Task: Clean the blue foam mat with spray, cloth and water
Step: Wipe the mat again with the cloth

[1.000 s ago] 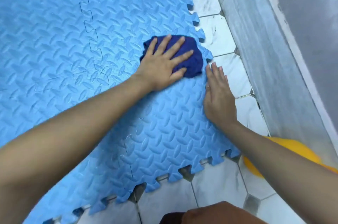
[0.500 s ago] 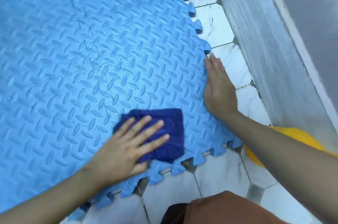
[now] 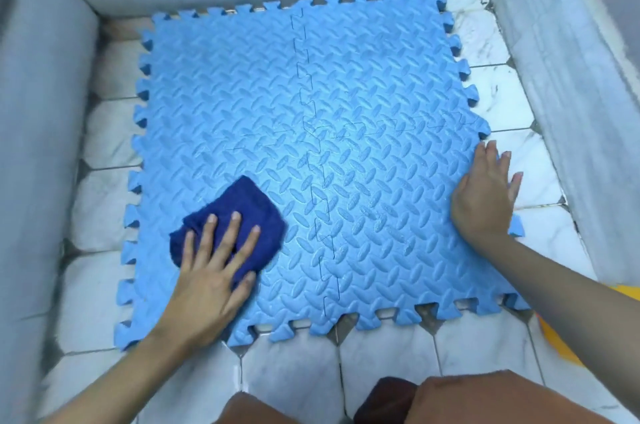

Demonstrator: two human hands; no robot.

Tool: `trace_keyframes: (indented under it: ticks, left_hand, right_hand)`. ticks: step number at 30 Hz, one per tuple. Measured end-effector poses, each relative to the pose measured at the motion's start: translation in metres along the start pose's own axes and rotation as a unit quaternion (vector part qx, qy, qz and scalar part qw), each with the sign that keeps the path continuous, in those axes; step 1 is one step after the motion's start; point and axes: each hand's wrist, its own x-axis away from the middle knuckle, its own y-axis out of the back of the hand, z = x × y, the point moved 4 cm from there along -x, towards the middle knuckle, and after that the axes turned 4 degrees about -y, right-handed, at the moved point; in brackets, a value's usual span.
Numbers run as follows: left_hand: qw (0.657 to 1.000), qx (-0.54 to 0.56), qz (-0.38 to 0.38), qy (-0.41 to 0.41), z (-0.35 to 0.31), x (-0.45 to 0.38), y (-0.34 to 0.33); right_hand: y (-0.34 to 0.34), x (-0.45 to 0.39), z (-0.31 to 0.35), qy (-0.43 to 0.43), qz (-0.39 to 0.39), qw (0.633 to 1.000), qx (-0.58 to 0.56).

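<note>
The blue foam mat (image 3: pixel 346 94), made of interlocked puzzle tiles, lies flat on a white tiled floor and fills the middle of the view. A dark blue cloth (image 3: pixel 239 215), bunched up, sits on the mat's near left part. My left hand (image 3: pixel 214 267) presses flat on the cloth with fingers spread and straight. My right hand (image 3: pixel 485 195) rests flat on the mat's right edge, fingers straight, some reaching over onto the tile. No spray bottle or water is in view.
Grey marble walls (image 3: pixel 571 77) close in the floor on the left, back and right. A yellow object (image 3: pixel 568 330) shows partly at the right edge near the mat's front corner. My knees in brown cloth (image 3: pixel 450 399) are at the bottom.
My left hand has slid the cloth from the mat's right side down and across to its near left part. The view has pulled back; my right hand stays on the right edge.
</note>
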Motion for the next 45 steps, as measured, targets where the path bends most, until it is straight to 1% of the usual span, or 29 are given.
trace_keyframes:
  ticks: [2,3,4,6,8,10,11,14,16,17,18,20,21,22,23,24,25,28,31,33,34,35,37,39,41,42,43,44,45]
  left_hand:
    - [0.988,-0.034,0.008,-0.149,-0.058,0.014,-0.011]
    - [0.979,-0.042,0.018,-0.198,-0.076,0.011,-0.015]
    - [0.974,-0.041,0.025,-0.223,-0.084,0.001,-0.017]
    - [0.977,-0.039,0.019,-0.211,-0.072,-0.027,-0.013]
    - [0.987,-0.044,-0.008,-0.154,-0.034,-0.062,-0.004]
    - [0.999,-0.024,-0.028,-0.027,0.017,-0.111,0.004]
    - [0.998,-0.011,-0.034,0.047,0.043,-0.137,0.009]
    - [0.976,0.063,-0.029,0.205,0.101,-0.166,0.029]
    - [0.962,0.102,-0.037,0.251,0.111,-0.161,0.038]
    - [0.965,0.101,-0.048,0.238,0.103,-0.154,0.039]
    - [0.978,0.079,-0.060,0.185,0.084,-0.147,0.039]
    - [0.997,0.028,-0.069,-0.017,0.012,-0.135,0.028]
    - [0.991,0.003,-0.053,-0.125,-0.028,-0.128,0.018]
    - [0.979,-0.022,-0.039,-0.200,-0.060,-0.124,0.009]
    - [0.971,-0.032,-0.029,-0.235,-0.079,-0.129,0.006]
    - [0.970,-0.022,-0.027,-0.240,-0.086,-0.142,0.008]
    - [0.975,-0.005,-0.034,-0.218,-0.082,-0.163,0.012]
    - [0.995,0.040,-0.056,-0.076,-0.033,-0.236,0.031]
    - [0.991,0.079,-0.071,0.083,0.042,-0.285,0.051]
    - [0.983,0.096,-0.058,0.142,0.081,-0.292,0.057]
    - [0.982,0.097,-0.053,0.151,0.091,-0.289,0.059]
    - [0.984,0.092,-0.052,0.142,0.092,-0.282,0.060]
    - [0.992,0.076,-0.047,0.086,0.069,-0.259,0.054]
    - [0.998,0.045,-0.040,-0.020,0.022,-0.221,0.042]
    - [0.988,0.010,-0.020,-0.155,-0.032,-0.178,0.026]
    - [0.979,-0.009,-0.011,-0.204,-0.049,-0.165,0.021]
    - [0.974,-0.016,-0.007,-0.225,-0.054,-0.164,0.019]
    - [0.977,-0.003,-0.012,-0.213,-0.049,-0.172,0.020]
    - [0.985,0.011,-0.028,-0.170,-0.037,-0.187,0.023]
  right_hand:
    - [-0.006,0.011,0.016,0.004,0.004,1.000,0.017]
    - [-0.008,0.015,0.018,0.016,0.012,0.999,0.033]
    - [-0.009,0.019,0.016,0.029,0.023,0.998,0.049]
    - [-0.010,0.024,0.007,0.064,0.046,0.994,0.077]
    - [-0.011,0.024,0.010,0.134,0.064,0.985,0.087]
    - [-0.018,0.014,0.020,0.193,0.086,0.974,0.088]
    - [-0.022,0.005,0.024,0.202,0.092,0.971,0.086]
    - [-0.016,0.004,0.037,0.205,0.079,0.974,0.046]
    - [-0.008,-0.005,0.044,0.202,0.061,0.977,0.009]
    - [-0.005,-0.012,0.049,0.196,0.053,0.979,0.002]
    - [-0.004,-0.020,0.054,0.189,0.048,0.981,0.007]
    - [-0.005,-0.032,0.054,0.174,0.039,0.983,0.038]
    - [-0.008,-0.035,0.052,0.171,0.035,0.984,0.048]
    - [-0.011,-0.036,0.051,0.167,0.030,0.984,0.051]
    - [-0.012,-0.036,0.050,0.166,0.022,0.985,0.048]
    - [-0.012,-0.035,0.050,0.165,0.017,0.985,0.043]
    - [-0.012,-0.037,0.049,0.164,0.015,0.986,0.038]
    - [-0.011,-0.040,0.049,0.162,0.015,0.986,0.022]
    - [-0.010,-0.037,0.048,0.163,0.016,0.986,0.010]
    - [-0.010,-0.038,0.048,0.165,0.013,0.986,0.010]
    - [-0.011,-0.038,0.049,0.166,0.013,0.986,0.015]
    - [-0.011,-0.038,0.049,0.165,0.012,0.986,0.018]
    - [-0.010,-0.038,0.050,0.163,0.007,0.986,0.023]
    - [-0.010,-0.036,0.051,0.166,0.001,0.986,0.029]
    - [-0.007,-0.036,0.051,0.167,-0.002,0.986,0.025]
    - [-0.007,-0.037,0.054,0.160,-0.002,0.987,0.017]
    - [-0.007,-0.039,0.060,0.143,-0.004,0.990,0.006]
    - [-0.009,-0.041,0.067,0.118,-0.009,0.993,-0.008]
    - [-0.009,-0.042,0.075,0.090,-0.018,0.996,-0.019]
